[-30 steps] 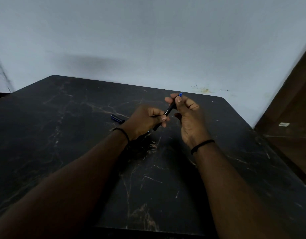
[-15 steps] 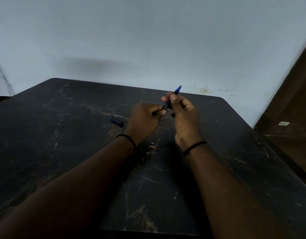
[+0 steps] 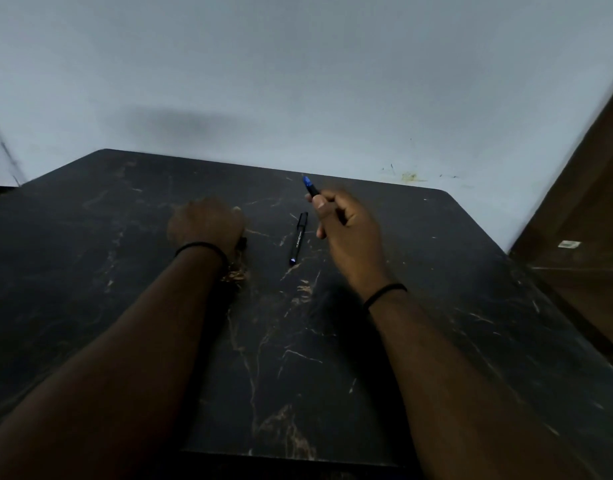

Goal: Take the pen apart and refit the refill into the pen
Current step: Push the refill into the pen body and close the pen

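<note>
The black pen barrel lies on the dark marble table between my hands, its blue end toward me. My right hand hovers just right of it and pinches a short black pen piece with a blue tip that points up and away. My left hand is down on the table to the left, fingers curled over the small dark pen cap. Only the cap's end shows by my wrist.
A pale wall stands right behind the table's far edge. A brown wooden door or panel runs along the right side. A black band circles each wrist.
My hands have parted. The barrel left my left hand and now lies on the table. My left hand moved left onto the cap. My right hand kept the blue-tipped piece.
</note>
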The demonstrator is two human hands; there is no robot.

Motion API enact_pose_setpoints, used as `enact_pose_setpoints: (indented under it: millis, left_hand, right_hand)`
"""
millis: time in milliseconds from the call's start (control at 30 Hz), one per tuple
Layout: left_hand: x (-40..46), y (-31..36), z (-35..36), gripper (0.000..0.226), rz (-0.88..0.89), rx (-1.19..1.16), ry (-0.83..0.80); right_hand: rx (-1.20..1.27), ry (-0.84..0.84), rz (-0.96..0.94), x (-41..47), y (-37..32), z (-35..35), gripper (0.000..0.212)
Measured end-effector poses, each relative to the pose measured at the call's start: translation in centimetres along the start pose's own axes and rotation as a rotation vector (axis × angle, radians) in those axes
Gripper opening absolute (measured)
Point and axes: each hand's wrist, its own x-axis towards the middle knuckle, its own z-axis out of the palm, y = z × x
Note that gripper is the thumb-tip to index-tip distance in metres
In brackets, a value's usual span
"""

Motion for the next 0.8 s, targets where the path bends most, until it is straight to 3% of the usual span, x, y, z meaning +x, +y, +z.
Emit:
enact_pose_setpoints:
  millis: [133,233,300,433,533,800]
  left_hand:
    - [-0.3,-0.1,0.3,0.038,-0.009,0.051,-0.077]
    - [-0.1,0.1,0.4,0.026,0.064,0.007,-0.114]
    - [0.2,0.4,0.5,0.021,0.058,-0.198,-0.128]
    - [0.2,1.7,1.4,0.036,-0.036,-0.852,-0.093]
    - [0.0,2.3,1.7,0.030,-0.112,-1.211,-0.177]
    - [-0.2,2.3,1.7,0.027,-0.155,-1.445,-0.339]
  right_hand:
    - [-0.025,-0.041,0.000,-0.1,0.7,0.4,0.023]
    - [-0.069,-0.079,-0.013,0.2,1.5,0.8,0.008]
    - [-0.125,-0.083,-0.013,0.5,2.1,1.0,0.009]
    - [-0.128,-0.048,0.019,0.7,2.8,1.4,0.015]
    - [-0.189,-0.051,0.000,0.6,3.4,1.5,0.014]
    - [-0.240,-0.059,0.019,0.3,2.9,1.0,0.009]
